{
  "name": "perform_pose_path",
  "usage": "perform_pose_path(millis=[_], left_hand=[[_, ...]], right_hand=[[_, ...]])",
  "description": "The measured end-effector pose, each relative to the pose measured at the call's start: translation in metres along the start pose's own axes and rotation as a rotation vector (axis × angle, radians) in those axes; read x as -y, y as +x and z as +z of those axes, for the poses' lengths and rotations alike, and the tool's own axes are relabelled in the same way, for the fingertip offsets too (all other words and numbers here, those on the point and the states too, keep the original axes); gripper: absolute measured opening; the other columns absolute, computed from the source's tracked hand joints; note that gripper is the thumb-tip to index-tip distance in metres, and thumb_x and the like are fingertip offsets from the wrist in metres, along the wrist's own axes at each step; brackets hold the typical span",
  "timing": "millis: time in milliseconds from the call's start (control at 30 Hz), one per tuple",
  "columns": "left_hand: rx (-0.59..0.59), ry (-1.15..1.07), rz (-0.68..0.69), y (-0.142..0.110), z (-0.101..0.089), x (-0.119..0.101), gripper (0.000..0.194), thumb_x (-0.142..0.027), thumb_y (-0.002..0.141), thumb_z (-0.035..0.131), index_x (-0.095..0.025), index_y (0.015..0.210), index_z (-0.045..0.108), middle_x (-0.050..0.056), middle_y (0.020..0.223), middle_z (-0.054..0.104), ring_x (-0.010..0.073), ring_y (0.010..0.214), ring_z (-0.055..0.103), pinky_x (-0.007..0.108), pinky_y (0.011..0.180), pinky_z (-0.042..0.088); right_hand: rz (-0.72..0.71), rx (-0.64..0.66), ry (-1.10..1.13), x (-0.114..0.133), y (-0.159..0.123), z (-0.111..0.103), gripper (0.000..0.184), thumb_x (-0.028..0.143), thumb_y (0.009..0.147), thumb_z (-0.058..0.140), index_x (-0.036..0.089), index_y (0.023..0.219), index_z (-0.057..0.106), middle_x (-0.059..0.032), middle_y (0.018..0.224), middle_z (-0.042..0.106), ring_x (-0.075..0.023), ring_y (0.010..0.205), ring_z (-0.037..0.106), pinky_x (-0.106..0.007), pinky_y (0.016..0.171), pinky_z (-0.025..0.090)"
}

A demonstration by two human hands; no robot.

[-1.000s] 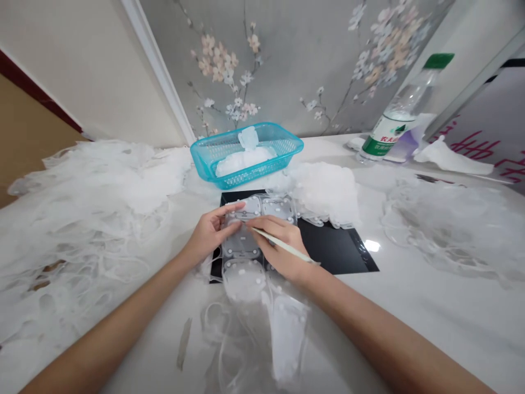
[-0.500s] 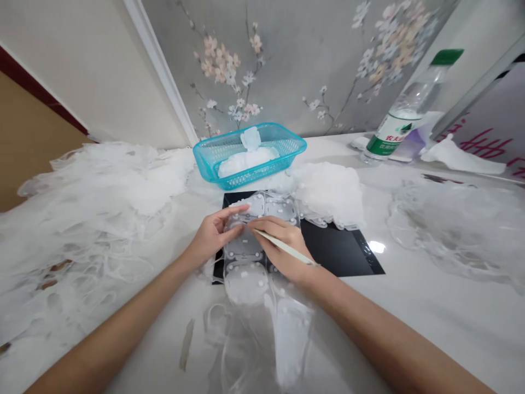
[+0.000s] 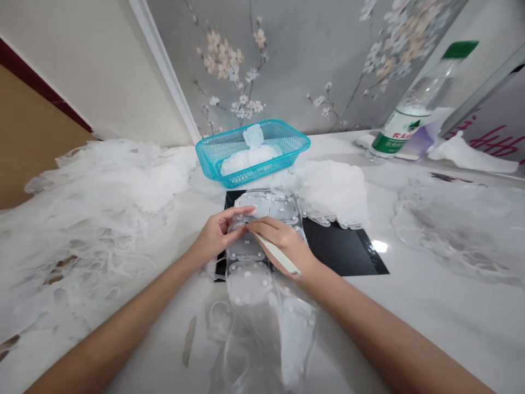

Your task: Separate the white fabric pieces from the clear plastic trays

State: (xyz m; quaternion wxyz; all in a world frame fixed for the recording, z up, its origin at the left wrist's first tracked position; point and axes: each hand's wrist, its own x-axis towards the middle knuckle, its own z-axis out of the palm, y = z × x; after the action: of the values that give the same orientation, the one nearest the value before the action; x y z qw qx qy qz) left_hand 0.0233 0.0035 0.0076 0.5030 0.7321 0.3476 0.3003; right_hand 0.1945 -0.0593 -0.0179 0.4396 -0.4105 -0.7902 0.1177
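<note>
Centrally in frame, translucent sheet (image 3: 248, 249) lay partly over black mat (image 3: 340, 249). Right hand (image 3: 287, 241) gripped slim pale tool (image 3: 279, 254); left hand (image 3: 211, 236) touched sheet, thumb and forefinger narrowly apart.

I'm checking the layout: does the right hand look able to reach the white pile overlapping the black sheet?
Probably yes: the white pile lies close by and nothing visible blocks the way, though the right hand holds a pale tool.

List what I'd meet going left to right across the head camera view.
Loose whitish heap, left hand, right hand holding a pale slim tool, piled white pieces, green-capped bottle.
</note>
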Motion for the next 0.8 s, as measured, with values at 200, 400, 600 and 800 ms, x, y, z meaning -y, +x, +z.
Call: perform_pose_path(millis=[200, 400, 600, 800], left_hand=[[-0.029, -0.017, 0.005, 0.001, -0.001, 0.003, 0.040, -0.025, 0.077, 0.064, -0.014, 0.116, 0.060, 0.010, 0.124, 0.059, 0.0226, 0.115, 0.054, 0.030, 0.098, 0.042], [-0.028, -0.024, -0.007, 0.001, -0.001, 0.002, 0.041, -0.024, 0.076, 0.065, -0.014, 0.115, 0.060, 0.009, 0.123, 0.060, 0.0227, 0.114, 0.055, 0.029, 0.095, 0.045], [-0.021, -0.029, -0.019, 0.001, 0.000, 0.000, 0.041, -0.025, 0.075, 0.066, -0.013, 0.114, 0.061, 0.010, 0.121, 0.062, 0.0235, 0.112, 0.056, 0.030, 0.094, 0.045], [-0.019, -0.021, -0.034, 0.000, 0.001, -0.002, 0.042, -0.025, 0.075, 0.065, -0.013, 0.115, 0.060, 0.011, 0.121, 0.061, 0.0234, 0.111, 0.056, 0.030, 0.093, 0.046]], right_hand=[[0.011, -0.035, 0.013, -0.001, -0.004, 0.001, 0.027, 0.015, 0.088, 0.045, 0.018, 0.113, 0.056, -0.0098, 0.105, 0.060, -0.0192, 0.094, 0.060, -0.030, 0.079, 0.051], [0.021, -0.015, 0.002, -0.001, -0.004, 0.001, 0.025, 0.015, 0.089, 0.044, 0.017, 0.111, 0.056, -0.0090, 0.101, 0.060, -0.0182, 0.090, 0.060, -0.028, 0.077, 0.050], [0.072, 0.044, -0.020, -0.001, -0.002, 0.000, 0.024, 0.013, 0.089, 0.043, 0.016, 0.108, 0.057, -0.0093, 0.103, 0.059, -0.0186, 0.092, 0.059, -0.028, 0.078, 0.048], [0.048, 0.270, -0.123, 0.006, 0.010, -0.024, 0.022, 0.005, 0.084, 0.043, 0.009, 0.102, 0.056, -0.0117, 0.095, 0.059, -0.0199, 0.083, 0.059, -0.028, 0.069, 0.047]])
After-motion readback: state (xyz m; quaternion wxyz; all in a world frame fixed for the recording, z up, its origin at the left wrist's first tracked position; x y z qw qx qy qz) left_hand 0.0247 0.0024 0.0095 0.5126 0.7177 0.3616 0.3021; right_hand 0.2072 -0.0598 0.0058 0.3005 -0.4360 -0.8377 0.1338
